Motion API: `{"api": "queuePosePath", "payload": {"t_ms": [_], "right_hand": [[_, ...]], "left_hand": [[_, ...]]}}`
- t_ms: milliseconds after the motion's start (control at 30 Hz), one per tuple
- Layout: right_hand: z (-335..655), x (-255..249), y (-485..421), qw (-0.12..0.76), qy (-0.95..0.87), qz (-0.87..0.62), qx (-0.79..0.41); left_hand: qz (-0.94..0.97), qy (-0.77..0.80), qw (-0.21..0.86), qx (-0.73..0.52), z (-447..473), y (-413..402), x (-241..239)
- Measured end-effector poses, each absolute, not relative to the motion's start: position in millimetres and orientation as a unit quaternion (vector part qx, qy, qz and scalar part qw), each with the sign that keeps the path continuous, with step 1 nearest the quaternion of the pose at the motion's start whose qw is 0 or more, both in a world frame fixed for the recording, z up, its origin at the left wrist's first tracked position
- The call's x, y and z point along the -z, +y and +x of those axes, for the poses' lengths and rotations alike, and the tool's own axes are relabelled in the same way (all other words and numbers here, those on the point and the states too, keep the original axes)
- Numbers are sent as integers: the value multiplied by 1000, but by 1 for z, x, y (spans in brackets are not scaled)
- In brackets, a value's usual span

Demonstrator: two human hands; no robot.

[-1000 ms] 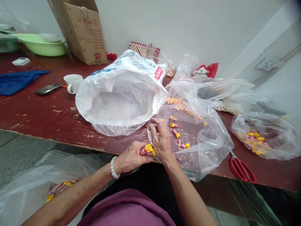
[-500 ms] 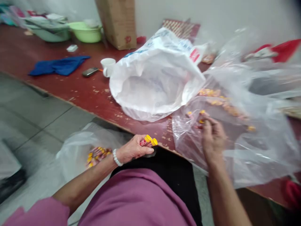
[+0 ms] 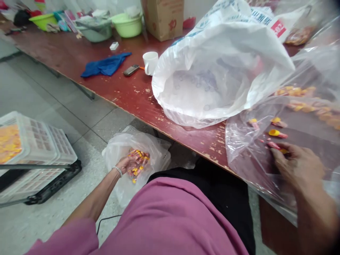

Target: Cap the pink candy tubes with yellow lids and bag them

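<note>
My left hand (image 3: 124,165), with a pale bead bracelet (image 3: 118,171) at the wrist, reaches down into a translucent plastic bag (image 3: 114,148) on the floor. It meets the edge of a pile of small red tubes with yellow caps (image 3: 139,159); its fingertips blend into the pile. On the table, my right hand (image 3: 300,168) is closed around a small red tube (image 3: 273,145), with a bit of yellow showing by the fingers. Just beyond lies another yellow-capped tube (image 3: 277,133) on clear plastic sheeting (image 3: 249,159).
A large white sack (image 3: 196,106) lies open-mouthed on the red table (image 3: 138,102). Behind are a white mug (image 3: 151,62), a phone-like device (image 3: 131,70), a blue cloth (image 3: 106,65), a green basin (image 3: 129,26) and a cardboard box (image 3: 164,19). White plastic crates (image 3: 39,141) stand at left.
My left hand has moved down from the table edge, where it held two yellow-capped tubes, into the floor bag. My right hand stays over the plastic sheeting. The view has swung left.
</note>
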State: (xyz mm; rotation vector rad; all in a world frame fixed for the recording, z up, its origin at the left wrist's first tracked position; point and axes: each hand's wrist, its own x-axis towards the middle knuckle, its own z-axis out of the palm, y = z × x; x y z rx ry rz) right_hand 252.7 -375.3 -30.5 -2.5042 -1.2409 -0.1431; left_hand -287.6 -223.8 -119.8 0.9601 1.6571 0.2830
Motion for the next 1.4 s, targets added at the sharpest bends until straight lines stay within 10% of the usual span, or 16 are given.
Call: {"api": "queuePosePath", "payload": {"t_ms": [233, 467, 733, 1100, 1400], "right_hand": [[242, 15, -370, 155, -435, -886, 46], [223, -2, -366, 318, -413, -850, 78], [195, -16, -388, 419, -365, -831, -7], [147, -21, -369, 598, -352, -712, -108], [108, -46, -354, 471, -584, -661, -7]], "left_hand": [[411, 713, 507, -258, -279, -222, 87], [744, 467, 309, -363, -155, -195, -17], [976, 139, 38, -163, 12, -95, -23], [968, 108, 119, -190, 13, -124, -31], [869, 157, 452, -122, -36, -231, -44]]}}
